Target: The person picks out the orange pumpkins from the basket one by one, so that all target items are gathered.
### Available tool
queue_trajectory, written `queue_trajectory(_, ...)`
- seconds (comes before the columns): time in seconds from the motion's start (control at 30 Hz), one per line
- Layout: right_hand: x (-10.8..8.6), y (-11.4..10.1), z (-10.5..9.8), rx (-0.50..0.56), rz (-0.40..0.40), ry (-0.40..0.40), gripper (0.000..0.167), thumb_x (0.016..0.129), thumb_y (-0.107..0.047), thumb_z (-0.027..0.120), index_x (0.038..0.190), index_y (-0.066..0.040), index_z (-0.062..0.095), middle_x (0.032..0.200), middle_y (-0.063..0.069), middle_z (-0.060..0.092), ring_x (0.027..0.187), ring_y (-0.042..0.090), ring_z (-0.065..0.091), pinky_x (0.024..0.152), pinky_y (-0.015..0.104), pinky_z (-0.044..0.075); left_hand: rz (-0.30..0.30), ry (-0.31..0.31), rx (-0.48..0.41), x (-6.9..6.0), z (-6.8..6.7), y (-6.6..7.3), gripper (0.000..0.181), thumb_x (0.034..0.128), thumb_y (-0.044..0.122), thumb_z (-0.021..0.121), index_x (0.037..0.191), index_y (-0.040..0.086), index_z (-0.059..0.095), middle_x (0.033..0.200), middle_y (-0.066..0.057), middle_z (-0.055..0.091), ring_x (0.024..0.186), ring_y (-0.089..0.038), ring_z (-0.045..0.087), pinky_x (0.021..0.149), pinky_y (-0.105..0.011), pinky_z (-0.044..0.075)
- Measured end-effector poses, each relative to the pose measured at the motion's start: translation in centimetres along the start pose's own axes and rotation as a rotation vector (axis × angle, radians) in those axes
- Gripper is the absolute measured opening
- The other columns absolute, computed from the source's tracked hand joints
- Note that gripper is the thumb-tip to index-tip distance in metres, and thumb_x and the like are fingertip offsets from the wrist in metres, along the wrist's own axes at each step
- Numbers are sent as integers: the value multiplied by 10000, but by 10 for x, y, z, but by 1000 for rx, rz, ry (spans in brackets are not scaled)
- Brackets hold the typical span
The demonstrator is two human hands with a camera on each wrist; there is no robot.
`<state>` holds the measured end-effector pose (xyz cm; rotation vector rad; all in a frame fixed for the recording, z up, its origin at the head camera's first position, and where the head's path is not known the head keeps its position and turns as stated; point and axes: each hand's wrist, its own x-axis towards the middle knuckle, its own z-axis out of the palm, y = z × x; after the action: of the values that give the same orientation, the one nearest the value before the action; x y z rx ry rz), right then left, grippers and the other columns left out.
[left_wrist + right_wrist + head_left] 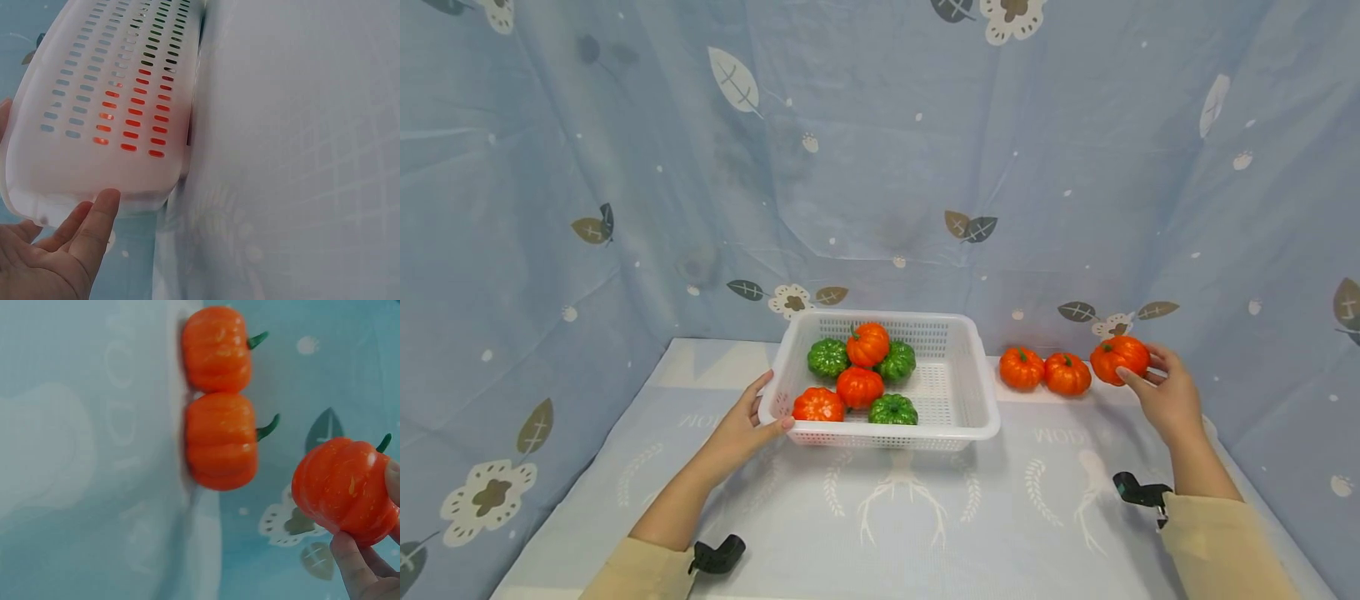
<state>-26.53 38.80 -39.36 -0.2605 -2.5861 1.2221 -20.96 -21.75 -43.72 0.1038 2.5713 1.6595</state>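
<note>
My right hand point(1172, 404) pinches a small orange pumpkin point(1118, 358) with a green stem, raised off the table at the right; the right wrist view shows the thumb and fingers on its side. Just left of it, two more orange pumpkins point(1021, 368) point(222, 440) sit side by side on the table. At centre stands a white slotted plastic basket point(973, 425) containing several orange and green pumpkins point(829, 358). My left hand point(737, 437) grips the basket's left front corner, thumb on the rim and fingertips point(107, 203) against the outer wall.
A pale patterned cloth point(925, 517) covers the table. Behind and on both sides hangs a blue curtain point(865, 167) with leaves and flowers, close to the table's back edge. Each wrist carries a small black camera mount point(718, 556).
</note>
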Motion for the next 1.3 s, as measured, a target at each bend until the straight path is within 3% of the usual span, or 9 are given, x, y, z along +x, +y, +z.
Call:
queue_trajectory(0.33, 15, 31, 12, 3, 139, 36, 750, 1013, -288, 592, 1540, 74, 200, 1482, 389, 304, 1292, 542, 414, 1025, 606, 417, 10, 10, -15, 1, -1, 0, 1039, 874, 338, 789, 1621, 189, 83, 1551, -242, 360, 1377, -410, 434, 1033, -527, 452)
queue_trajectory(0.77, 23, 50, 18, -22, 263, -30, 775, 1025, -326, 556, 1529, 107, 156, 1505, 392, 261, 1344, 541, 335, 1084, 587, 366, 5, 10, -23, 1, 0, -2, 1045, 867, 343, 796, 1621, 185, 88, 1549, -244, 362, 1382, -414, 425, 1038, -527, 449)
queue_trajectory(1.03, 23, 53, 14, -108, 286, -23, 763, 1022, -345, 541, 1496, 154, 211, 1485, 399, 298, 1338, 540, 332, 1110, 595, 322, -5, 15, -10, 1, 0, -1, 1043, 870, 348, 791, 1620, 185, 86, 1548, -246, 361, 1388, -418, 416, 1039, -542, 442)
queue_trajectory(1.3, 22, 52, 16, -120, 254, -11, 696, 1027, -277, 544, 1532, 80, 224, 1490, 387, 295, 1330, 547, 335, 1081, 604, 362, -1, 16, -23, 1, 0, -2, 1036, 870, 337, 792, 1619, 181, 93, 1551, -240, 360, 1388, -412, 419, 1043, -544, 436)
